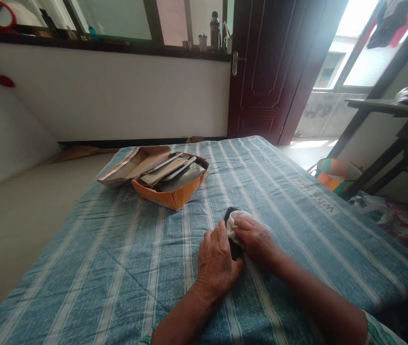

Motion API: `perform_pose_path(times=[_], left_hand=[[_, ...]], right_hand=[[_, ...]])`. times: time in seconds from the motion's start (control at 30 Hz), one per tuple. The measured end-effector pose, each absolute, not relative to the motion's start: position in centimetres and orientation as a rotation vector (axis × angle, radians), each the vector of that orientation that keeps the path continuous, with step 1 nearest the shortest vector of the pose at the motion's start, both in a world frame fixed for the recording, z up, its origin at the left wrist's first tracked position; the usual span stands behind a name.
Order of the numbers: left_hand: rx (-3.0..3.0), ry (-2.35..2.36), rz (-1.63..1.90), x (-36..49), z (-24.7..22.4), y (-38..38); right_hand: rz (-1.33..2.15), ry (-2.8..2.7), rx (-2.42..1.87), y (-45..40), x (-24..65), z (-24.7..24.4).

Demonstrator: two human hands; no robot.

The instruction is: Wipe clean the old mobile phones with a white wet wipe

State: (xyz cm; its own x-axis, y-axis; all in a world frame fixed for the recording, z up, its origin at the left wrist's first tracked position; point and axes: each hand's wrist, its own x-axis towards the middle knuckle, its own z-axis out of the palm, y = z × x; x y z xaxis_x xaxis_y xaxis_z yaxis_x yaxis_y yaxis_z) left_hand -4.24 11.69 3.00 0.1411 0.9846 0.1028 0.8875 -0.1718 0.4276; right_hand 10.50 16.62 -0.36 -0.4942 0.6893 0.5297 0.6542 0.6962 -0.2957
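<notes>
A dark smartphone (236, 250) lies on the blue striped bedcover, partly hidden by both hands. My left hand (217, 256) is closed around its left side, thumb at the near end and fingers along the edge. Over the phone's upper part, my right hand (256, 238) presses a crumpled white cloth (232, 225) against its face. The right fingers are bunched on the cloth and slightly blurred. Farther off to the left stands an open orange cardboard box (175, 200) with several phones or flat devices (168, 171) piled in it.
The striped bedcover (146, 249) spreads under everything. Behind it are a dark red door (261, 72) and a window ledge (118, 46) bearing a thermos (214, 31) and cups. At right, a dark table (387, 106) stands beside bags (394, 215) on the floor.
</notes>
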Motion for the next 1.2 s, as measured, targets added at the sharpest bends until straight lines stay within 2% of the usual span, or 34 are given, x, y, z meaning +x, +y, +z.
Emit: perform_pose_path(times=[0.2, 0.43, 0.63, 0.83, 1.07, 1.2], left_hand=[[2.094, 1.844, 0.547, -4.4, 3.0, 11.7], [2.099, 1.799, 0.632, -4.5, 2.5, 11.7], [2.057, 1.767, 0.658, -5.3, 2.2, 11.3], [2.095, 1.674, 0.804, -6.6, 1.1, 10.5], [2.049, 1.684, 0.887, -6.6, 0.6, 10.6], [2.039, 1.669, 0.925, -6.7, 0.4, 10.5]], right_hand=[[0.011, -2.267, -1.123, 19.3, 10.9, 0.2], [0.215, -2.403, -0.802, 17.5, 9.1, 0.4], [0.128, -2.291, -1.006, 19.0, 10.0, 0.2], [0.106, -2.46, -0.718, 16.4, 9.4, 0.0], [0.115, -2.334, -0.995, 19.9, 10.5, 0.0], [0.165, -2.398, -0.78, 17.2, 9.5, -0.2]])
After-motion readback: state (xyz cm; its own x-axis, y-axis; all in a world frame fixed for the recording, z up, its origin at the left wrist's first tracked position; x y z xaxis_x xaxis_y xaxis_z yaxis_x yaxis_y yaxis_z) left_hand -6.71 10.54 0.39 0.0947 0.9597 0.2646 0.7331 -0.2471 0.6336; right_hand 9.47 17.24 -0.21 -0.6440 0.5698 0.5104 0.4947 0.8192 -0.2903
